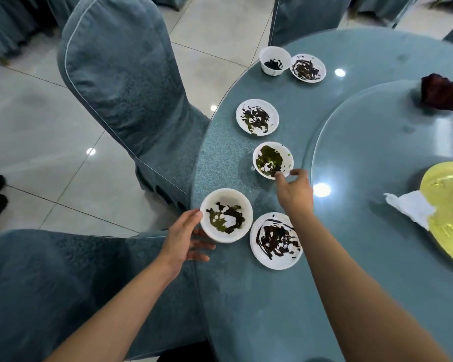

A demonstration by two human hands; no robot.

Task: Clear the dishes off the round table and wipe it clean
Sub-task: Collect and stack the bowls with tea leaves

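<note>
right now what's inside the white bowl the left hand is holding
Dark and green food smears coat the bottom of the white bowl gripped by the left hand; nothing inside is covered.

Chairs in blue-grey fabric covers (120, 82) stand on a glossy pale tiled floor (37, 126) that reflects ceiling lights.

Both forearms are bare, no sleeves, and the hands (185, 237) wear nothing.

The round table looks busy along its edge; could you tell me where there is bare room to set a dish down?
Bare glass lies near the right forearm, below the near plate, and between the far plate and the turntable. The rim by both hands is crowded with bowls and plates.
</note>
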